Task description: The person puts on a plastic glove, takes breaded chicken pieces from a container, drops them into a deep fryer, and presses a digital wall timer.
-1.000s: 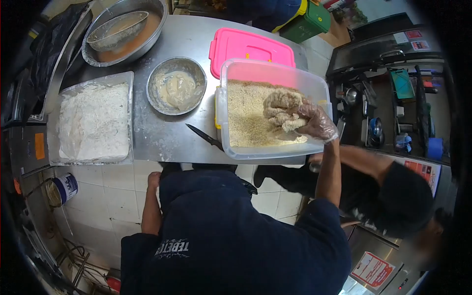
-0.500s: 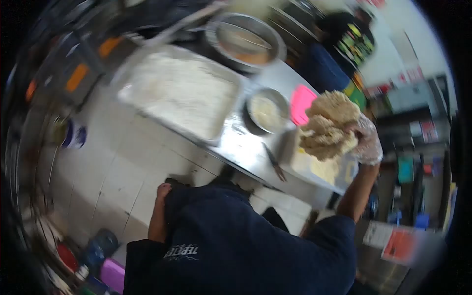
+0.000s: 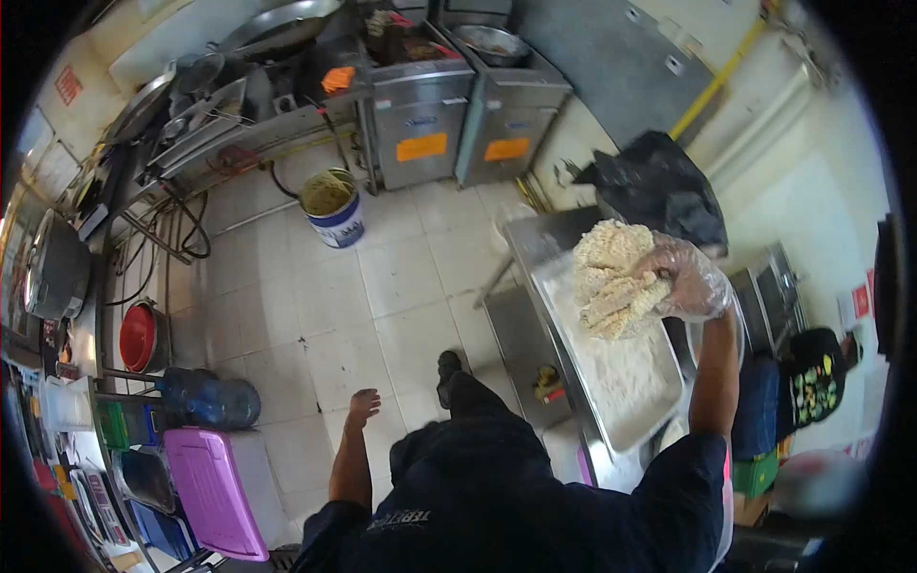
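Note:
My right hand (image 3: 690, 279), in a clear plastic glove, is closed around large, flat breaded cutlets (image 3: 611, 272) with a rough, pale, crumbly coating. They are bunched together, so I cannot tell how many there are. Below them is a long metal tray (image 3: 616, 441) of white flour (image 3: 626, 377) on a steel table. Bare and hanging low over the tiled floor, my left hand (image 3: 364, 405) holds nothing, its fingers apart.
Two steel fryers (image 3: 420, 115) with orange labels stand ahead, and a bucket (image 3: 339, 224) is on the floor before them. A black plastic bag (image 3: 659, 181) lies beyond the tray. A purple-lidded bin (image 3: 215, 487) stands at left. Another person (image 3: 798, 392) is at right.
My view has swung left from the steel table toward the fryers and the floor. My right hand still grips the cutlets, now over the flour tray instead of near the pink lid.

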{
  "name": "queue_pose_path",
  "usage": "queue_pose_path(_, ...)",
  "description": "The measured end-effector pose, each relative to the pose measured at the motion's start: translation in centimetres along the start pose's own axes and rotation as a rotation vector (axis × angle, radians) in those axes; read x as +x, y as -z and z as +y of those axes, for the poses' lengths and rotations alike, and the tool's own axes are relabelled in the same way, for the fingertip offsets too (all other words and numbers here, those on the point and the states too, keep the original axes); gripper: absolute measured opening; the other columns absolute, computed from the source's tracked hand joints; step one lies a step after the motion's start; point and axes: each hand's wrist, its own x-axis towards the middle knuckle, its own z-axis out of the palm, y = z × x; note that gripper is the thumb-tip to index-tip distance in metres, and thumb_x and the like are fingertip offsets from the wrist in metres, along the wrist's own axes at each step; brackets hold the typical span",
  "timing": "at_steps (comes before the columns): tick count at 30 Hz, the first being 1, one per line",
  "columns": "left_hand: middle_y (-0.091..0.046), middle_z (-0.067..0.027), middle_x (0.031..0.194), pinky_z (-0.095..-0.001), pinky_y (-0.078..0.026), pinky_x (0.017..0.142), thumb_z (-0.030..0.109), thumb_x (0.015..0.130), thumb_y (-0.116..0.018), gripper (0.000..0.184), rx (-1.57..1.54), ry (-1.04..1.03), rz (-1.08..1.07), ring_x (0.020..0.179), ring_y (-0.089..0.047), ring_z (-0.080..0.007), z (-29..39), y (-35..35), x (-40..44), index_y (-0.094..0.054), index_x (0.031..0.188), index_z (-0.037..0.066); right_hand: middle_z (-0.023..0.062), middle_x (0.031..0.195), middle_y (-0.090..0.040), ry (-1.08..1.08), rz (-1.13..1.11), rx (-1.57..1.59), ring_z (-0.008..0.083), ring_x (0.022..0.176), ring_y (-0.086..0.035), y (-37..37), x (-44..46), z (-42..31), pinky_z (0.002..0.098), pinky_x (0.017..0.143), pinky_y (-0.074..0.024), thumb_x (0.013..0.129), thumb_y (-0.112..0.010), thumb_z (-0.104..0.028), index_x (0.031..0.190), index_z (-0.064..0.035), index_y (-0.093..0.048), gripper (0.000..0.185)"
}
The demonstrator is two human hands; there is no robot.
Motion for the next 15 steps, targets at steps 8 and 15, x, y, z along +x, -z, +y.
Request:
queue_pose_path(8,-0.059,-0.0064,0.095,-0.0362,-0.047,0.070,0.025,0.082,-0.055,0.028,-0.081,0.120,0.203,0.085,-0.057,-0.0198,9.9,4.6,7.9,-0.055,0.106,0.010,0.0083,0.093,-0.057,0.112,-0.077,0.173,0.0258,0.092,-0.052,3.4,25.4,7.6,0.0354,0.085,-0.0401,0.047,-0.075,-0.011,0.090,-0.0068,-0.062,0.045)
queue_pose_path(15,-0.060,-0.0069,0.085,-0.0366,-0.044,0.063,0.021,0.084,-0.049,0.022,-0.302,0.173,0.189,0.072,-0.056,-0.0204,18.5,6.9,13.1,-0.056,0.101,0.008,0.0092,0.094,-0.057,0.170,-0.079,-0.003,0.0225,0.090,-0.053,10.3,44.7,14.6,0.0322,0.085,-0.0406,0.053,-0.074,-0.015,0.095,-0.0052,-0.059,0.046)
